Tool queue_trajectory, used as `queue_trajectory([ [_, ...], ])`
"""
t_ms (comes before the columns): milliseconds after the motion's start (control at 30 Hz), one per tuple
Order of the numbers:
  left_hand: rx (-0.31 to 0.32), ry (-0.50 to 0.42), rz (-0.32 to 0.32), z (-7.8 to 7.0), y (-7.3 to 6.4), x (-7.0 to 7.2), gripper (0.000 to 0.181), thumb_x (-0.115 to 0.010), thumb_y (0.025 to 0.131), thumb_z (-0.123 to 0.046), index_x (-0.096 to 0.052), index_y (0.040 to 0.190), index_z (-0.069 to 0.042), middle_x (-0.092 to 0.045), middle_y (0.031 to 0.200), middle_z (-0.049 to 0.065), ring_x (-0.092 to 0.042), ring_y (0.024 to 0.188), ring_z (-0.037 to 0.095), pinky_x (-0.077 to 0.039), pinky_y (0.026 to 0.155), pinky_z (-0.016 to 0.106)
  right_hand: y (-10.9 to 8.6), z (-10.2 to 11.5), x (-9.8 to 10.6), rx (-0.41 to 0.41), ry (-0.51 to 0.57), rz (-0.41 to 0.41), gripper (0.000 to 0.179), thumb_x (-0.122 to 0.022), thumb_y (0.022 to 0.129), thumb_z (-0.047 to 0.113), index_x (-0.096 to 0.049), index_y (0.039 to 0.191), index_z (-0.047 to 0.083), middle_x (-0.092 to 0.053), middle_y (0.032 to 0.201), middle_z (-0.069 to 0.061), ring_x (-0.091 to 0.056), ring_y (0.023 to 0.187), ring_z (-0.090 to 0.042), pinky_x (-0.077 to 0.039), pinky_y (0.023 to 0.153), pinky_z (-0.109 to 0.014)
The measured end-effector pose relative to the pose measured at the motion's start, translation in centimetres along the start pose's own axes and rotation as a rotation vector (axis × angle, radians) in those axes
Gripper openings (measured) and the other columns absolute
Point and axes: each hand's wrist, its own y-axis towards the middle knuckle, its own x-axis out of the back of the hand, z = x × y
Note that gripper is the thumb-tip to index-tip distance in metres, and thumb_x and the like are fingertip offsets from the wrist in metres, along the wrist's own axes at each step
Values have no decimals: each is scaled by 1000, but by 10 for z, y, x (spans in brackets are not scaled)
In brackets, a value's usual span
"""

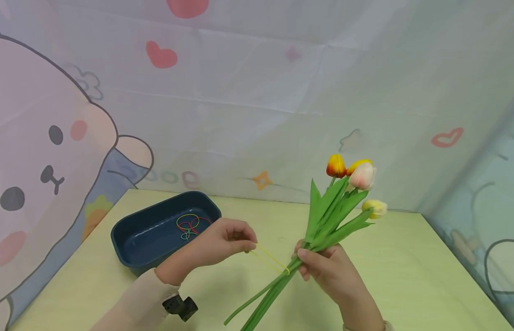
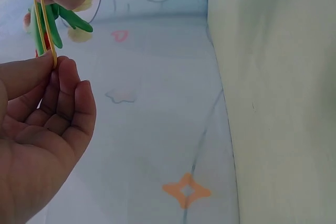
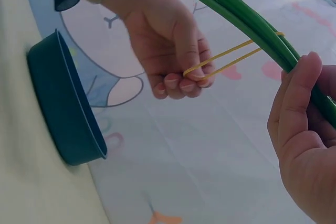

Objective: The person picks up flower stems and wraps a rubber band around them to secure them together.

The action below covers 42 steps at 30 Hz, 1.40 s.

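My right hand [image 1: 329, 269] grips a bunch of artificial tulips [image 1: 335, 216] by the green stems, just below the leaves. The blooms, orange-yellow, pink-white and pale yellow, point up and to the right. A yellow rubber band [image 1: 273, 259] loops around the stems below that hand. Between thumb and fingertips my left hand [image 1: 228, 241] pinches the band's other end and pulls it out to the left. In the right wrist view the rubber band [image 3: 226, 53] is stretched into two straight strands from the stems [image 3: 252, 22] to the left fingertips.
A dark blue tray [image 1: 145, 220] stands at the table's left, behind my left forearm, with several red, yellow and green rubber bands [image 1: 188, 225] in it. The pale yellow table [image 1: 410, 276] ends at a printed cloth backdrop [image 1: 257, 92].
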Motion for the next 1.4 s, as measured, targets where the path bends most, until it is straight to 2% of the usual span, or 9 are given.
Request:
queue_trajectory([
  [367, -56, -126, -55, 27, 5, -39, 15, -60, 85, -14, -62, 89, 1, -60, 83, 16, -57, 72, 6, -49, 69, 26, 1, 3, 3, 43, 208, -83, 28, -36, 93, -3, -59, 93, 12, -59, 88, 4, -57, 65, -1, -44, 62, -14],
  [567, -64, -278, -98, 31, 10, -62, 19, -60, 85, -10, -61, 90, 8, -62, 81, 10, -57, 72, 5, -48, 67, 22, 3, 1, 2, 92, 279, -187, 27, -36, 93, -3, -60, 93, 10, -61, 89, 3, -57, 67, -1, -46, 63, -12],
  [667, -88, -310, -119, 29, 11, -73, 18, -59, 85, -7, -59, 90, 10, -61, 79, 9, -55, 72, 5, -47, 67, 21, 4, -1, 1, 110, 293, -263, 24, -38, 93, -3, -58, 93, 10, -61, 88, 2, -58, 68, -2, -46, 62, -12],
  [800, -104, -199, -167, 27, 12, -90, 9, -58, 85, -8, -61, 83, 1, -58, 74, 9, -51, 67, 4, -43, 64, 18, 5, -4, 1, 135, 330, -343, 21, -41, 92, -3, -57, 93, 10, -61, 85, 2, -59, 66, -3, -48, 62, -13],
  [900, -25, -149, -193, 25, 10, -101, 6, -59, 85, -14, -61, 81, -10, -57, 73, 1, -50, 66, 2, -41, 62, 17, 7, -6, 1, 158, 339, -385, 21, -42, 92, -4, -58, 91, 9, -62, 83, 1, -60, 65, -5, -49, 63, -14],
  [933, -2, -178, -193, 24, 9, -105, 6, -59, 85, -15, -62, 83, -9, -58, 74, 2, -51, 67, 2, -42, 63, 17, 8, -7, 1, 163, 330, -404, 20, -44, 91, -3, -59, 90, 9, -62, 82, 1, -60, 65, -5, -49, 63, -14],
  [1000, -17, -219, -187, 21, 7, -111, 8, -59, 86, -15, -61, 85, -7, -59, 77, 7, -53, 70, 2, -45, 67, 19, 9, -9, 1, 171, 299, -439, 20, -46, 91, -3, -61, 89, 9, -62, 81, 1, -61, 64, -5, -49, 63, -15],
  [1133, -120, -242, -208, 11, 4, -118, 10, -58, 86, -9, -59, 85, 0, -59, 79, 18, -54, 70, 3, -49, 69, 22, 11, -11, 0, 171, 214, -504, 17, -50, 89, -1, -63, 87, 8, -62, 81, 1, -60, 64, -5, -49, 62, -16],
  [1400, -107, -36, -412, -14, -9, -119, 8, -58, 85, -6, -63, 83, -11, -63, 78, 3, -56, 70, 3, -48, 68, 21, 11, -11, -1, 117, 94, -581, 7, -57, 86, 4, -62, 88, 8, -60, 84, 1, -57, 65, -10, -49, 64, -20],
])
